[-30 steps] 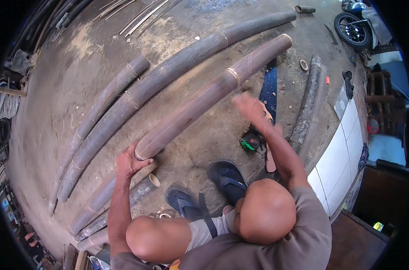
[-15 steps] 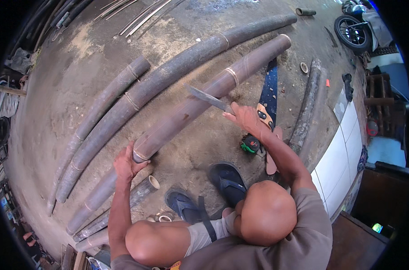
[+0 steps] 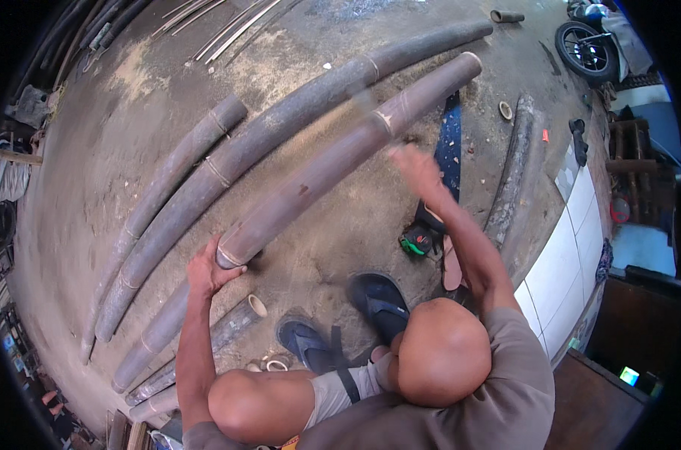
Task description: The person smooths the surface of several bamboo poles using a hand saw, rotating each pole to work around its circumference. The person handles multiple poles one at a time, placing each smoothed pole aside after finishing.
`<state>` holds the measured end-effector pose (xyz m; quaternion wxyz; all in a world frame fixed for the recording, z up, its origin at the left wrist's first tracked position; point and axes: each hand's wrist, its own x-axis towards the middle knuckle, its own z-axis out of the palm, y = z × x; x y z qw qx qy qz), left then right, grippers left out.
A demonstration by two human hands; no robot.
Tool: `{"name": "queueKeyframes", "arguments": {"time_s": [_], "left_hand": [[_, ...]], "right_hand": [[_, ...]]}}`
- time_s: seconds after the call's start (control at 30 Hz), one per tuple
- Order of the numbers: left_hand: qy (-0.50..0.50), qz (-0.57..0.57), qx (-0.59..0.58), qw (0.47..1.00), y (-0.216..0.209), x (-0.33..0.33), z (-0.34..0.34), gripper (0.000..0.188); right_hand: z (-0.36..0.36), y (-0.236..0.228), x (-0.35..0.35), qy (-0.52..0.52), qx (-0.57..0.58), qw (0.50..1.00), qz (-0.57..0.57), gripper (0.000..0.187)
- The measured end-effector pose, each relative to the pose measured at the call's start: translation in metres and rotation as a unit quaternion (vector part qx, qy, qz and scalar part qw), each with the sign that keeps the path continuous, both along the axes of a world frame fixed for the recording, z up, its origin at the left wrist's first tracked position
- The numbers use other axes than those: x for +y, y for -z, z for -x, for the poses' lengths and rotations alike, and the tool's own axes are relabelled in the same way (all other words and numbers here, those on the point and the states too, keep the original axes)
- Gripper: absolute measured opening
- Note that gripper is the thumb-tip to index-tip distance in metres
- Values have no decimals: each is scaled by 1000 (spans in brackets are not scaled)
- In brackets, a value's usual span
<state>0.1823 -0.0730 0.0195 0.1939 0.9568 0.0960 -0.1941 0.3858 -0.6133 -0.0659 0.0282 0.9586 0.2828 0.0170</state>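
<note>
A thick brown bamboo pole slants up to the right across the middle, its far end raised over the ground. My left hand is wrapped round its near end, beside the joint ring. A thinner pole runs on below that hand to the lower left. My right hand is closed on the handle of a machete-like knife, beside the pale ring of the upper joint. Motion smears the blade, which crosses the pole near that ring. Under my right arm lies a handsaw with a dark blue blade.
Long bamboo poles lie to the left. A black and green tape measure sits by the saw handle. My sandalled feet are close below. More poles, white tiles and a motorbike wheel are at the right.
My right hand has moved up and slightly right with the knife, whose blade was sharp on the pole before and is now smeared near the upper joint. My left hand keeps its hold.
</note>
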Motion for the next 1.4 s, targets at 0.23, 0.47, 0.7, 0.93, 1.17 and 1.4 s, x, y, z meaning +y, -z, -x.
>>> {"name": "queueKeyframes", "arguments": {"time_s": [0.23, 0.47, 0.7, 0.93, 1.17, 1.4], "left_hand": [[-14, 34, 38, 999, 6, 9, -2, 103], [-31, 57, 43, 997, 1, -4, -13, 106], [9, 109, 6, 994, 15, 18, -17, 104], [-27, 213, 81, 973, 5, 25, -31, 98], [-24, 194, 73, 978, 3, 37, -26, 98], [-8, 159, 68, 985, 11, 37, -21, 101]], "right_hand": [[7, -20, 37, 296, 143, 925, -191, 55], [-18, -20, -12, 213, 104, 967, -96, 39], [-4, -21, 11, 151, 88, 982, -65, 52], [-3, -14, 20, 93, 90, 990, -57, 31], [9, -36, 53, 130, 219, 965, -67, 57], [11, -45, 52, 201, 207, 945, -154, 61]]}}
